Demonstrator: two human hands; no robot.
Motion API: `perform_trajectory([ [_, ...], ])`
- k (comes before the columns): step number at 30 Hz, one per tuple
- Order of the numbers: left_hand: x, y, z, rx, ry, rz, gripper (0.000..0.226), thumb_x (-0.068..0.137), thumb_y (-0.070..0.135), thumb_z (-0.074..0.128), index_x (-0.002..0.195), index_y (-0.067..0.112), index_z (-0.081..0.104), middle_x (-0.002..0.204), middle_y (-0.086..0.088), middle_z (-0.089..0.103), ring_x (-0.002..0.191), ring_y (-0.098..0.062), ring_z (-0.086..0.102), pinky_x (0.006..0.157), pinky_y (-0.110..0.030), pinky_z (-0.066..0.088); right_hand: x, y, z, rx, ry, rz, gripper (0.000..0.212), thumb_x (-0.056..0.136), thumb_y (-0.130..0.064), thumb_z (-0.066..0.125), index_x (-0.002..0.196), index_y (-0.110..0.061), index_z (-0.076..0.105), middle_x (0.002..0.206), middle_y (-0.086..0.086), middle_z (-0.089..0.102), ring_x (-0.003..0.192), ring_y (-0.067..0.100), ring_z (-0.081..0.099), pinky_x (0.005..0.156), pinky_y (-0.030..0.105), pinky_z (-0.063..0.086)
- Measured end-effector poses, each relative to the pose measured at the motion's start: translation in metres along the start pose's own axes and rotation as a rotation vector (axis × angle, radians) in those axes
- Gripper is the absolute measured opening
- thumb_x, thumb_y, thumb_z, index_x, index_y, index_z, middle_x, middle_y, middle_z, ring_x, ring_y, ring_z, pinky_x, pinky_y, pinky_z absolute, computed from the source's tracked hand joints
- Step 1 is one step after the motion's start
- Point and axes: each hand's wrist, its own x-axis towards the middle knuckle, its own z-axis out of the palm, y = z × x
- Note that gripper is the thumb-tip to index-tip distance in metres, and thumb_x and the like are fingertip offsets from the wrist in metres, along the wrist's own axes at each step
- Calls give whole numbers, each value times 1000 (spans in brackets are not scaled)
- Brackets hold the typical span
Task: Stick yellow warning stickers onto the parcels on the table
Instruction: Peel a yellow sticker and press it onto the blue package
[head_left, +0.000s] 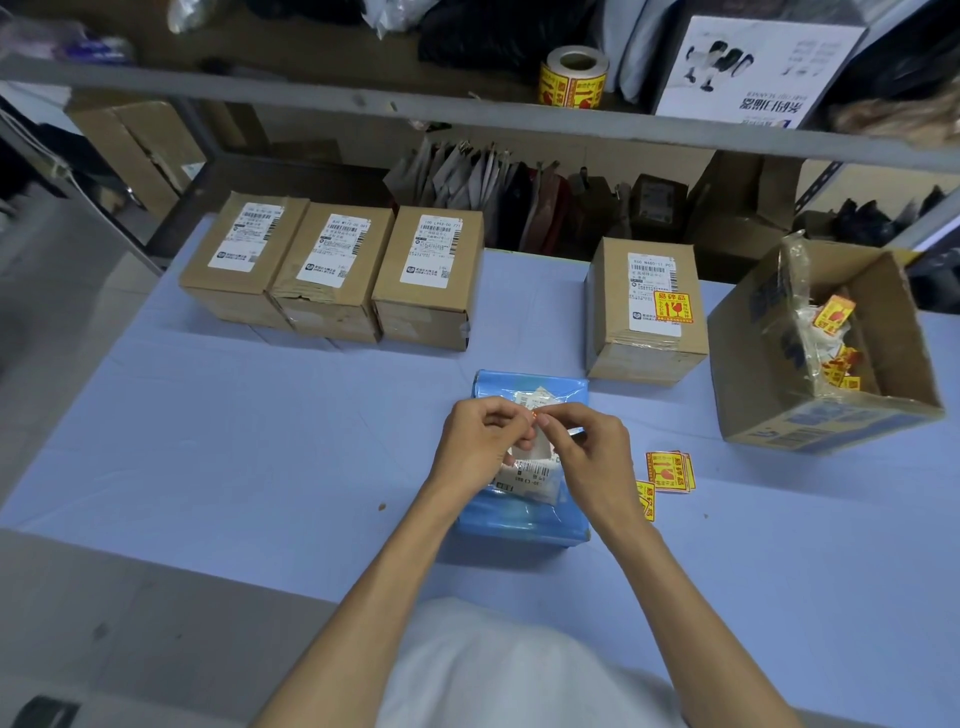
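A blue plastic parcel (524, 514) with a white shipping label lies on the table in front of me. Above it, my left hand (478, 441) and my right hand (582, 447) pinch a small sticker with its backing paper (540, 431) between thumbs and fingertips. Loose yellow warning stickers (670, 470) lie just right of the parcel. Three brown box parcels (332, 270) stand side by side at the back left, with shipping labels only. A fourth box (644, 312) at the back right bears a yellow sticker (672, 307).
An open cardboard box (821, 410) holding crumpled backing scraps and stickers sits at the right edge. A roll of yellow stickers (573, 78) stands on the shelf above the table. The table has a light blue cover (234, 441).
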Motion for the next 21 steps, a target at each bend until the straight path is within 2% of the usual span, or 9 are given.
perform_trajectory([
  [6,0,-2,0,18,-7,7,12,90,9,62,87,1,69,69,-4,68,60,-9,64,52,-19,46,0,-3,-2,-5,-23,11,14,90,-10,62,88,-13,76,81,-9,72,74,3,64,64,13,47],
  [12,1,-5,-2,90,-43,97,11,91,11,61,82,11,68,69,-1,69,64,-10,66,60,-20,49,5,-4,-8,-59,-62,1,11,88,-14,67,84,-12,77,74,-10,70,69,-3,61,61,9,43],
  [17,2,-8,-2,139,-36,163,11,90,11,61,83,8,69,71,2,69,70,-13,67,80,-33,55,5,-2,-8,-74,-71,13,14,90,-15,63,84,-13,76,75,-10,70,71,2,62,63,12,44],
  [21,2,-8,1,162,-17,181,9,88,12,63,79,10,67,74,-2,70,75,-22,67,81,-39,54,3,-3,-6,-73,-38,28,17,90,-13,61,81,-16,74,73,-10,70,69,2,61,63,16,44],
])
